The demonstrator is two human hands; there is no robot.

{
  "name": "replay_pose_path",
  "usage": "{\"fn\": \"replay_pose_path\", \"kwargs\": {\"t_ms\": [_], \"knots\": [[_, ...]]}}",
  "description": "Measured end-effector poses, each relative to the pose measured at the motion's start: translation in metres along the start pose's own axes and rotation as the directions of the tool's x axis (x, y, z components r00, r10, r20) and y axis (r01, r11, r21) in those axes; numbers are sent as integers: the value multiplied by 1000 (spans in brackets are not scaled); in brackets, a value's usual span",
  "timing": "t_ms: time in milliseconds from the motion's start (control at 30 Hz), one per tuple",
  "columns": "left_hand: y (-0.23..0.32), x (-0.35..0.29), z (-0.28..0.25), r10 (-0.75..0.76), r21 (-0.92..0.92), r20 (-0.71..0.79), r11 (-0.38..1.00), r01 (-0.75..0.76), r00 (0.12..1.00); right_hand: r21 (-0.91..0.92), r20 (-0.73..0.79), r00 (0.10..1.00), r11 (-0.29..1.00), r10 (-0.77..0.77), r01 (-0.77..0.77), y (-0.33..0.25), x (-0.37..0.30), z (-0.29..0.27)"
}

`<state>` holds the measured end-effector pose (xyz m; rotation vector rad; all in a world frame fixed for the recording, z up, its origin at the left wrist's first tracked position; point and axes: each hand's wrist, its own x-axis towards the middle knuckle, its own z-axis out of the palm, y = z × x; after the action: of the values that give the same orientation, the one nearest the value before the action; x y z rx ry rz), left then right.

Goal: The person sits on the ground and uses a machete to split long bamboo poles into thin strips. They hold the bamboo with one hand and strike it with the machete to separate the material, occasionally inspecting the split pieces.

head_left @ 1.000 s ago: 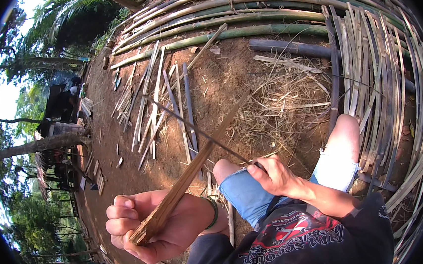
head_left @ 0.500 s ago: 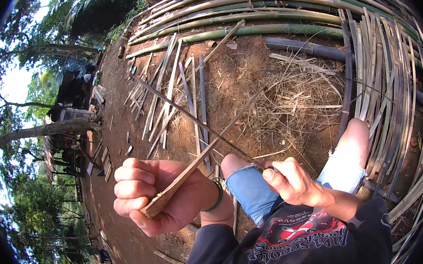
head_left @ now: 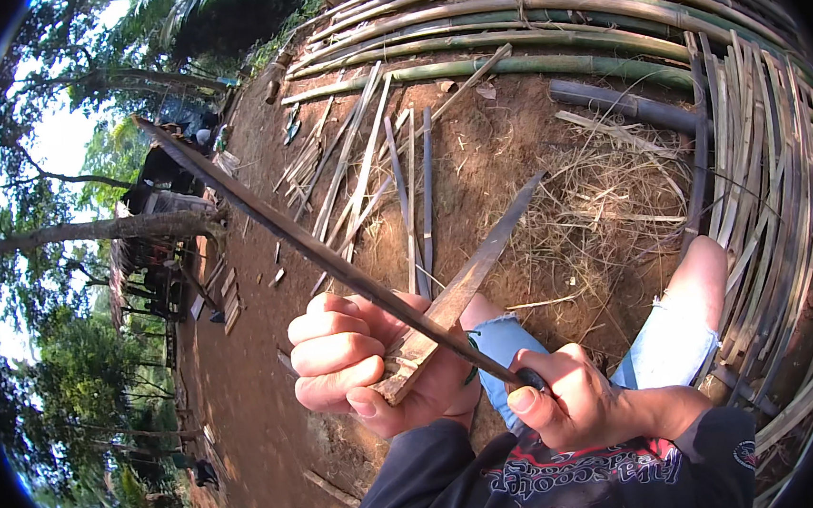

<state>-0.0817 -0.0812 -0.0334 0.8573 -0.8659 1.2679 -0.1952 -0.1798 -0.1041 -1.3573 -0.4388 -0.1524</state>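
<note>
Sitting on bare reddish dirt (head_left: 246, 400), outdoors, the person works w/ both hands low in view. Taking the bamboo strip (head_left: 471, 282) as landmark: it slants from the left hand (head_left: 358, 368) up and to the right, tip ending over a heap of dry shavings (head_left: 612, 200). Beyond the strip lie loose split slats (head_left: 390, 160) fanned on the dirt; further beyond, long green bamboo poles (head_left: 541, 24) stacked across. Right of the strip, a curved bundle of thin bamboo laths (head_left: 764, 188) runs down the edge. Far left of it, trees and a dark shed-like structure (head_left: 162, 235).

Left hand is fisted tight round the strip's near end. Right hand (head_left: 575, 398) is clenched on the dark handle of a long thin knife (head_left: 320, 251); blade crosses over the strip's near end right at the left fist and runs up-left, well past the strip. Bare knees in cut-off denim shorts (head_left: 667, 348) sit just below-right of the strip.

Vs half a sec ago: blade point now reaches much further up-left, toward the trees; both hands look closer to the cam. Left fist still wrapped on the strip, right still on the handle.
</note>
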Motion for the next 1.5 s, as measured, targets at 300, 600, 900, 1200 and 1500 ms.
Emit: {"fn": "replay_pose_path", "kwargs": {"t_ms": [300,600,900,1200,1500], "knots": [[-3,-1,0,-47,-101,-30,994,43,998,-21,13,996,996,-84,85,7,9,2],[-7,-1,-1,-107,-267,143,953,143,984,-59,-22,998,996,-67,66,7,14,-6],[-6,0,-4,-11,-126,106,992,24,994,-80,-27,998,996,48,-50,28,2,-7],[-8,0,-6,68,-32,10,997,-68,998,-52,-30,999,998,20,-21,44,-8,-3],[-1,-5,-11,46,-64,-22,997,-48,999,-118,-145,987,990,62,-80,70,-12,-7]]}}
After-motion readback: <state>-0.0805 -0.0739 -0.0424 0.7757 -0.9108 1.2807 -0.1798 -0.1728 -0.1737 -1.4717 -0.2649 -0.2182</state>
